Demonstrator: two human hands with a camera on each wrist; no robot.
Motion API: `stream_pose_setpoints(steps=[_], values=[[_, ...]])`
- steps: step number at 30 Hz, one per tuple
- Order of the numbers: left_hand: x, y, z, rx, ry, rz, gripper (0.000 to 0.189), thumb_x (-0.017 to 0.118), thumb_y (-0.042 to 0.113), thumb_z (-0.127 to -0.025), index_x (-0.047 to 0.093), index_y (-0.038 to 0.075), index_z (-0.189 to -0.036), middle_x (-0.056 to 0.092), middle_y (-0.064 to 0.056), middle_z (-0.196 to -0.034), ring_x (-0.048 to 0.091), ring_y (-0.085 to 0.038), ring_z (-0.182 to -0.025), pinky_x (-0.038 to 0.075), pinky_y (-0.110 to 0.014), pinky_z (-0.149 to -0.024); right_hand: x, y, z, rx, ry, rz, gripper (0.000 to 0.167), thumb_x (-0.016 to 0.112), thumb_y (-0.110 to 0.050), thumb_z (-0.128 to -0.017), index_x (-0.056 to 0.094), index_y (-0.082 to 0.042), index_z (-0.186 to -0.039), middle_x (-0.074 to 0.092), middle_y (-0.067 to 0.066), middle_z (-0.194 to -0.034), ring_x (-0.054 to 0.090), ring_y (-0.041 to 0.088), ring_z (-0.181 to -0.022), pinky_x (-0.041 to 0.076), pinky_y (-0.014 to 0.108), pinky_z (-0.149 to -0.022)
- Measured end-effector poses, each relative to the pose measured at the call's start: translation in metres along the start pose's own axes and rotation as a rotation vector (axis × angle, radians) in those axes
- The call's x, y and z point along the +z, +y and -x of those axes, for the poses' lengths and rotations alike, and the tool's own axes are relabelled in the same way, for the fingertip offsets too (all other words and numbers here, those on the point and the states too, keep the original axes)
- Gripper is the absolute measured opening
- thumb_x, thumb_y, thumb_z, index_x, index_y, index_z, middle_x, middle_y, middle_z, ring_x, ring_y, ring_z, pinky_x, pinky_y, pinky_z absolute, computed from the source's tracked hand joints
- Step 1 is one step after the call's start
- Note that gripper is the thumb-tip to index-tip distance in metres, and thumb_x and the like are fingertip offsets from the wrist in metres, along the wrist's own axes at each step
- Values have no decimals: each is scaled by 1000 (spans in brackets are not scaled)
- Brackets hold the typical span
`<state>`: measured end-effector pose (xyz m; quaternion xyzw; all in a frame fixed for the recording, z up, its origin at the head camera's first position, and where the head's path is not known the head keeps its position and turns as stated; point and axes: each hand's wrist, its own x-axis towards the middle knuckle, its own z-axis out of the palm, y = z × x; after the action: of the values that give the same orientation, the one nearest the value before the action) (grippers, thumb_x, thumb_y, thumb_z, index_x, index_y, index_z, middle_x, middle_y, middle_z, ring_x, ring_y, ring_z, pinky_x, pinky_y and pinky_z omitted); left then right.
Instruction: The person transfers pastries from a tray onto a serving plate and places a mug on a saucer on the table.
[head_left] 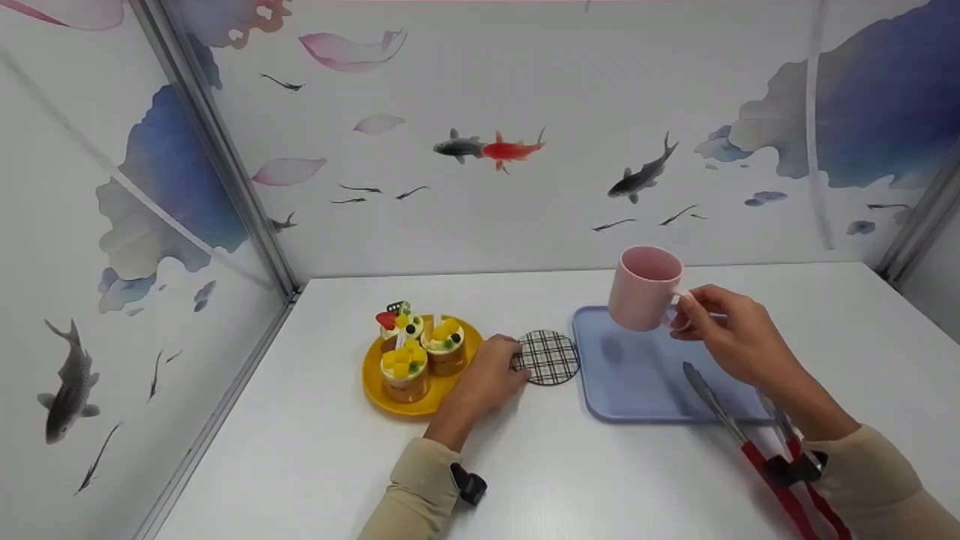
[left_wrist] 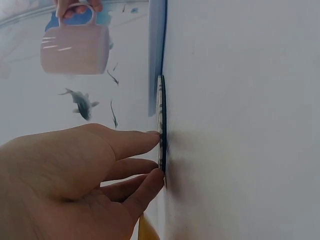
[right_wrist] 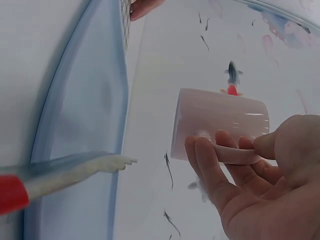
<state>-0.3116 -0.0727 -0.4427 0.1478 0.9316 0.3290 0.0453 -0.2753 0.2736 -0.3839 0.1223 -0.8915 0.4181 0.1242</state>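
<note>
My right hand [head_left: 739, 334] grips the handle of a pink mug [head_left: 643, 292], held upright in the air above a blue tray [head_left: 615, 401]. In the right wrist view, the fingers [right_wrist: 215, 170] curl about the mug's handle. My left hand [head_left: 491, 379] holds the left edge of a round checked coaster [head_left: 550, 358] between thumb and fingers. The coaster lies flat at table level, just left of the tray. Seen edge-on in the left wrist view, the coaster [left_wrist: 161, 115] has a dark underside, and the fingertips [left_wrist: 152, 137] touch its rim.
Left of my left hand stands a yellow plate [head_left: 371, 390] with several fruit-topped dessert cups [head_left: 405, 382]. Red-handled metal tongs [head_left: 754, 442] lie under my right forearm, their tips over the tray. Painted walls close off the white table [head_left: 570, 480] at the back and sides.
</note>
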Motion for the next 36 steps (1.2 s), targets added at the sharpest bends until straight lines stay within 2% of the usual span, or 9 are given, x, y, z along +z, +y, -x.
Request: stream_pose_setpoints(steps=[5,13,21,28,36], values=[[0,0,0,-28,-13,5,45,71,17,-105,65,-2,-145,64,-16,-147,59,-28,-136,48,-46,-124,12,-9,-5,-24,-29,-58,37,58,-35,-112,68,-1,-125,74,17,-106,82,24,-98,65,20,-85],[0,0,-1,-37,-15,9,42,72,17,-104,68,0,-142,66,-15,-141,61,-26,-128,52,-45,-120,34,-16,-13,3,-68,-100,38,58,-34,-112,67,0,-127,74,18,-109,81,31,-103,66,27,-88],[0,2,0,-55,-27,10,44,72,17,-104,66,1,-145,65,-15,-143,60,-27,-130,51,-45,-121,50,-19,-15,10,-110,-144,33,59,-27,-112,67,2,-127,74,19,-110,81,34,-105,67,35,-91],[0,2,-2,-67,-33,29,44,72,17,-104,66,1,-145,65,-13,-141,60,-26,-128,53,-45,-120,60,-21,-19,1,-144,-158,35,58,-30,-113,67,2,-125,74,18,-110,81,28,-101,67,34,-92],[1,1,-3,-99,-43,53,47,72,17,-104,64,3,-148,65,-11,-141,60,-25,-128,52,-44,-121,71,-24,-25,-18,-195,-169,35,57,-29,-113,67,2,-124,73,21,-111,78,32,-103,67,34,-94]])
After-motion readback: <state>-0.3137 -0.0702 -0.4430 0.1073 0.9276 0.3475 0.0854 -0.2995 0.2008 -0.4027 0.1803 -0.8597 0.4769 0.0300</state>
